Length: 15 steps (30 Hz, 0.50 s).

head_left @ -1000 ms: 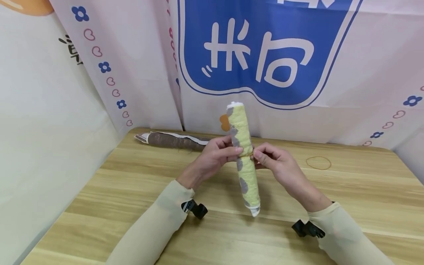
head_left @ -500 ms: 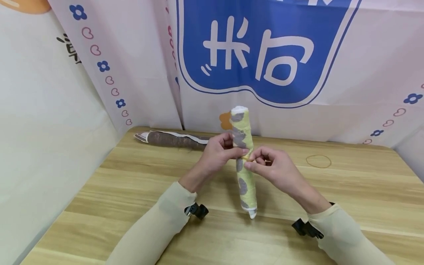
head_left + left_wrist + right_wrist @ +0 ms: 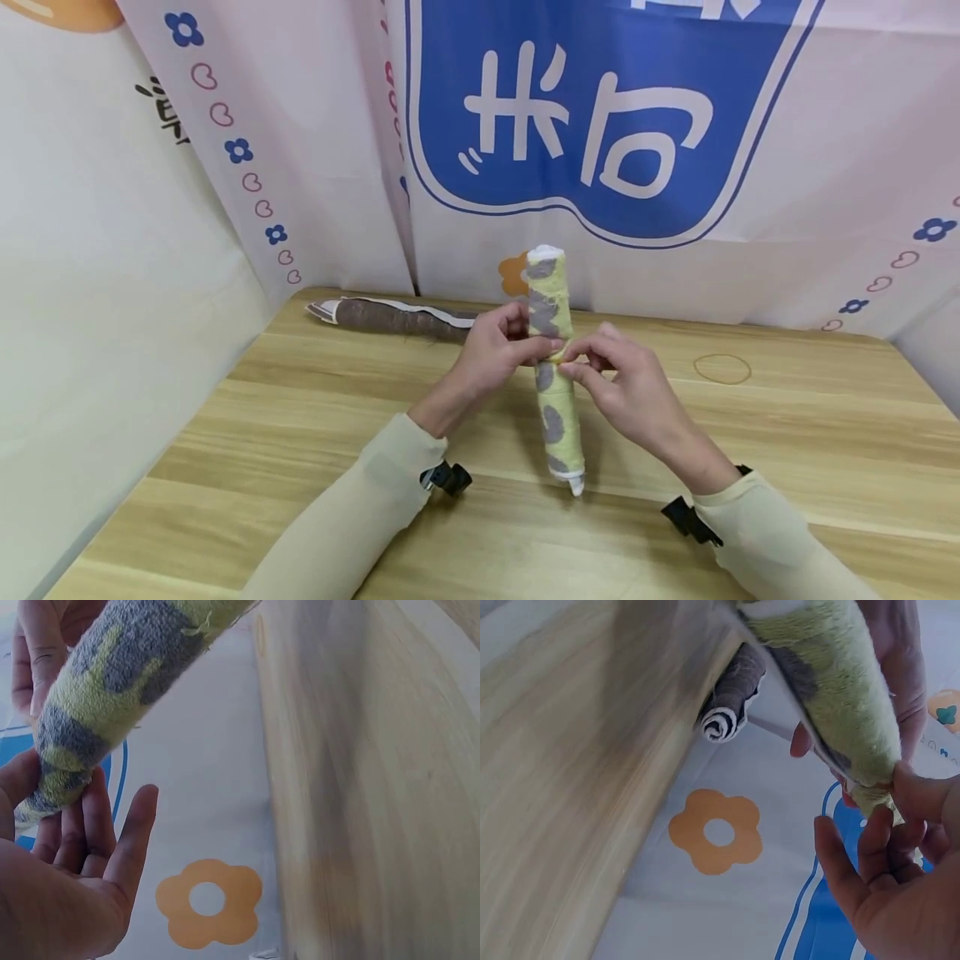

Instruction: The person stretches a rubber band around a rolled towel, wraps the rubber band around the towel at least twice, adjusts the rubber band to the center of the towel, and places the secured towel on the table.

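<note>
Left hand point(image 3: 491, 346) grips the roll point(image 3: 558, 404) mid-length, near-upright above the counter point(image 3: 510, 550). Right hand point(image 3: 630, 379) pinches the band point(image 3: 557, 359); its thumb has backed off the roll's front, suggesting the band is nearly seated. Roll: towelling, mostly grey patches left, yellow right.

Yellow-grey towel point(image 3: 124, 682): rough, matt looped cloth. Table point(image 3: 525, 542): smooth wood grain. Brown roll point(image 3: 397, 318): probably fuzzy cloth.

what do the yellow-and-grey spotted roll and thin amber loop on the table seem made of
Yellow-and-grey spotted roll: soft, matte, probably terry cloth, from its fuzzy pile. Thin amber loop: perhaps rubber, from its slim closed ring; finish too small to tell.
</note>
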Each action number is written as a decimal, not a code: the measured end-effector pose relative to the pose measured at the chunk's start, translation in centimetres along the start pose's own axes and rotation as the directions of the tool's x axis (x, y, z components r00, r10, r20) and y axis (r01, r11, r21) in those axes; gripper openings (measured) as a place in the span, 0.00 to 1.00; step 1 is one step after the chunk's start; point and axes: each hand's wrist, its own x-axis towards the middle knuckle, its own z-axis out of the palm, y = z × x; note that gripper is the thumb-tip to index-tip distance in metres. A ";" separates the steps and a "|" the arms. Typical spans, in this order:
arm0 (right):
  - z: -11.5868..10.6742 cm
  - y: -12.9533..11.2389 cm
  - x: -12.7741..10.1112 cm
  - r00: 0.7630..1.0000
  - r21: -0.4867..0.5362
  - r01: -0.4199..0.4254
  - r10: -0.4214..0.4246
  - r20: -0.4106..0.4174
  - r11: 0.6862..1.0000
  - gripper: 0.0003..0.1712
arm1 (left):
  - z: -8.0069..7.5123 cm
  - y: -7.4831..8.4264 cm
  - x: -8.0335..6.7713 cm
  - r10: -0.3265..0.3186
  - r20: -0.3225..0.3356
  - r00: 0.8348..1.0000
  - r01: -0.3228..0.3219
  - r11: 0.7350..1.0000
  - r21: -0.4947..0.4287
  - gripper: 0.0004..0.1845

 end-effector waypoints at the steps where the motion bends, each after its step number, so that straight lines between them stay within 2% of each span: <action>1: 0.0 0.2 0.0 0.999 -0.010 0.030 -0.030 -0.015 1.000 0.08 | -0.1 -0.1 0.0 -0.017 0.007 1.000 0.017 1.000 -0.014 0.14; 6: 0.2 0.6 0.1 0.990 -0.068 0.117 -0.122 -0.075 0.991 0.11 | -0.3 -0.3 0.2 -0.075 0.024 0.997 0.076 0.995 -0.063 0.17; 9: 0.2 0.5 0.2 0.986 -0.110 0.117 -0.128 -0.102 0.987 0.11 | -0.3 -0.3 0.4 -0.113 0.016 0.993 0.114 0.988 -0.104 0.19; 12: 0.1 0.3 0.3 0.991 -0.121 0.060 -0.073 -0.110 0.991 0.11 | -0.3 -0.2 0.4 -0.146 -0.005 0.989 0.144 0.980 -0.135 0.20; 15: 0.1 0.2 0.3 0.995 -0.068 -0.067 0.061 -0.083 0.995 0.12 | 0.0 -0.2 0.3 -0.157 -0.034 0.987 0.149 0.975 -0.167 0.21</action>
